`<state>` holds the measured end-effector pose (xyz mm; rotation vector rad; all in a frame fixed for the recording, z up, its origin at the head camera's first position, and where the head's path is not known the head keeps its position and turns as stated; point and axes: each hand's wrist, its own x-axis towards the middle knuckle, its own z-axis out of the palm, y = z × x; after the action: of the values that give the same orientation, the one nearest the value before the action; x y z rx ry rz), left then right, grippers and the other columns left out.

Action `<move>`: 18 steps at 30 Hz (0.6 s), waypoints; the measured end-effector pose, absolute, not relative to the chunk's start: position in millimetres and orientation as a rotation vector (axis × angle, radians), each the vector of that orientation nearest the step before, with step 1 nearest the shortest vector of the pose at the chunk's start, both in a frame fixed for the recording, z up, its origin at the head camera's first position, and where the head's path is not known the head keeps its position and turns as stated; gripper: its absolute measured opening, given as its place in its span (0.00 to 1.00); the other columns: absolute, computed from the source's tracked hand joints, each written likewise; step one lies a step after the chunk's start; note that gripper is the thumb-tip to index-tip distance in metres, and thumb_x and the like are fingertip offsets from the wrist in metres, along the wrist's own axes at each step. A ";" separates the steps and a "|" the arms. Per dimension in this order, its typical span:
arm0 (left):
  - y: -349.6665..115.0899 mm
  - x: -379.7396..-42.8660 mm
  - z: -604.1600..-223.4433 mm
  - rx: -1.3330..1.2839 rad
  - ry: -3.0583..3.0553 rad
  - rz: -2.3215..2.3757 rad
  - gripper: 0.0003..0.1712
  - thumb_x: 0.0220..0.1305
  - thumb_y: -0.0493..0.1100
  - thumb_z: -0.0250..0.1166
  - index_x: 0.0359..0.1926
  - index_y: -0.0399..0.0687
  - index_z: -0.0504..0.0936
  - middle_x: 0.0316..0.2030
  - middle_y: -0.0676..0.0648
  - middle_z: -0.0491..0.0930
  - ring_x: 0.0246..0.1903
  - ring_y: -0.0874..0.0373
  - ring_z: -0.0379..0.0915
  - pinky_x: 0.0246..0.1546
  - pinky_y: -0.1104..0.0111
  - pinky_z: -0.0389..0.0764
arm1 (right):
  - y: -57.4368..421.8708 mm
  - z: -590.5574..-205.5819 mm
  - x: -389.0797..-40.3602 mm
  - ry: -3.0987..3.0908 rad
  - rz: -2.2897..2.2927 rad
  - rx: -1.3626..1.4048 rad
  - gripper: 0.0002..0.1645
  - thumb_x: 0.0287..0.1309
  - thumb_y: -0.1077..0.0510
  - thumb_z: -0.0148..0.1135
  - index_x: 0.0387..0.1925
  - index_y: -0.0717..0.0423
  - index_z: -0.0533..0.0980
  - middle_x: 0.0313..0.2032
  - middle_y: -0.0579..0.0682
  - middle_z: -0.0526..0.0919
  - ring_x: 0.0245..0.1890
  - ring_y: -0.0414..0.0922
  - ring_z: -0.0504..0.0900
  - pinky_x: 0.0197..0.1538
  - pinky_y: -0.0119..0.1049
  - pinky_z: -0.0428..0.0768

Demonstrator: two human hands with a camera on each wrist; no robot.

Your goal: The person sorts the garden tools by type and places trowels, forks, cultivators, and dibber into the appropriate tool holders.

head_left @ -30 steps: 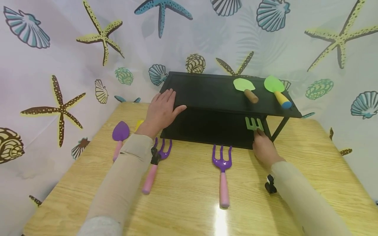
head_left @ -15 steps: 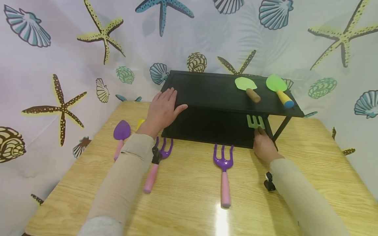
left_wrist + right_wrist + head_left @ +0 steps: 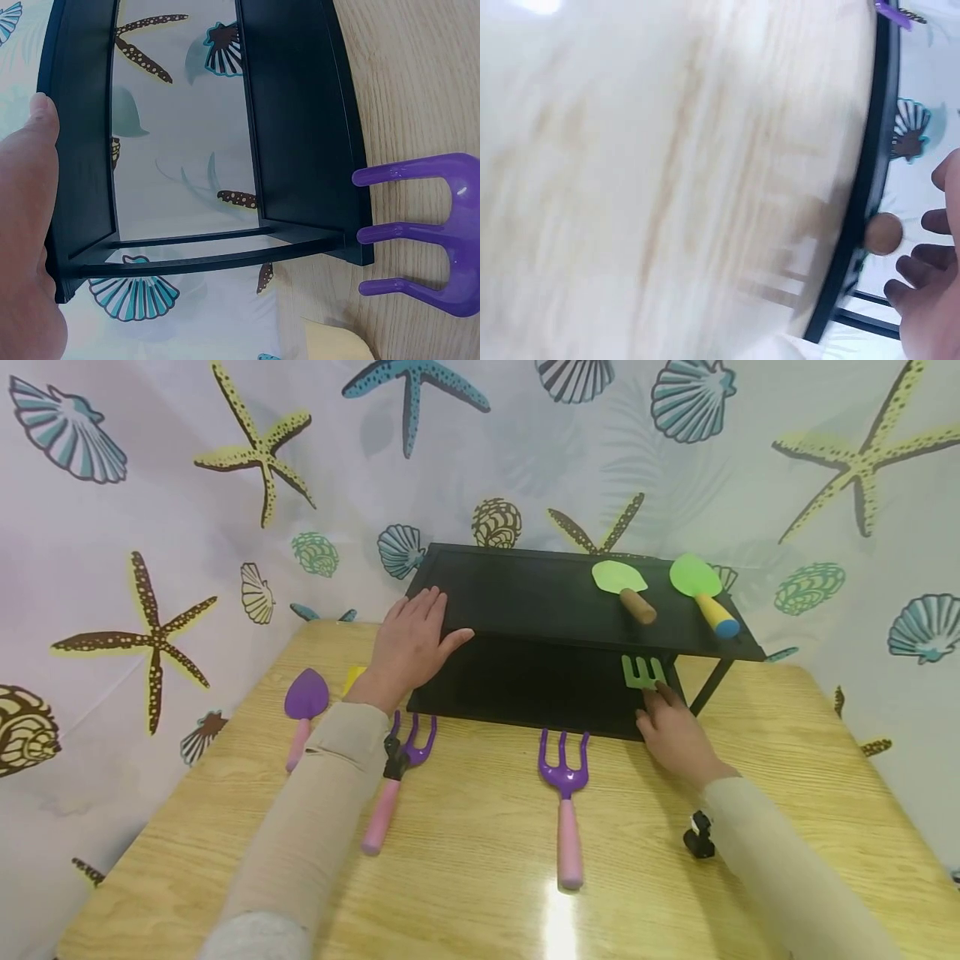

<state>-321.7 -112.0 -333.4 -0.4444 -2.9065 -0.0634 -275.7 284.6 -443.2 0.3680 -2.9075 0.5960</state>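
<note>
My left hand [image 3: 426, 625] lies flat on the front left corner of a black two-tier shelf [image 3: 540, 602], and the left wrist view shows the left hand [image 3: 28, 225] against the shelf's top edge [image 3: 75, 150]. On the lower tier lies a green rake [image 3: 643, 672]. My right hand [image 3: 655, 706] is just in front of it, fingertips at its handle. In the right wrist view the right hand [image 3: 930, 259] has its fingers loosely spread beside a round wooden handle end [image 3: 885, 232], holding nothing.
Two green trowels [image 3: 621, 581] [image 3: 701, 587] lie on the top tier. On the wooden table [image 3: 465, 877] are a purple fork [image 3: 564, 797], a second purple fork [image 3: 393, 777] partly under my left forearm, a purple trowel [image 3: 303, 710] and a yellow piece [image 3: 352, 675].
My right hand has drawn back a little toward me from the green rake, which stays on the lower tier. The left hand has not moved.
</note>
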 end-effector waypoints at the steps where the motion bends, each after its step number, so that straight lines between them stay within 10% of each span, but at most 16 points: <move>1: -112.1 -321.7 -333.5 -0.446 -2.906 -0.067 0.49 0.71 0.72 0.39 0.78 0.42 0.50 0.78 0.42 0.49 0.78 0.48 0.43 0.79 0.54 0.44 | 285.6 -440.4 -273.0 -2.890 0.616 0.386 0.26 0.73 0.60 0.45 0.63 0.77 0.66 0.67 0.78 0.61 0.67 0.73 0.61 0.66 0.68 0.66; 18: -110.9 -322.6 -333.9 -0.458 -2.907 -0.064 0.50 0.71 0.72 0.38 0.78 0.41 0.49 0.78 0.41 0.49 0.78 0.47 0.42 0.79 0.53 0.45 | 336.3 -400.6 -220.1 -2.897 0.642 0.307 0.29 0.77 0.50 0.40 0.63 0.70 0.68 0.59 0.70 0.71 0.56 0.71 0.73 0.54 0.68 0.73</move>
<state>-322.6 -110.9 -333.9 -0.4581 -2.9065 -0.0636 -220.1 336.3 -400.6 0.3070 -2.8968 0.6417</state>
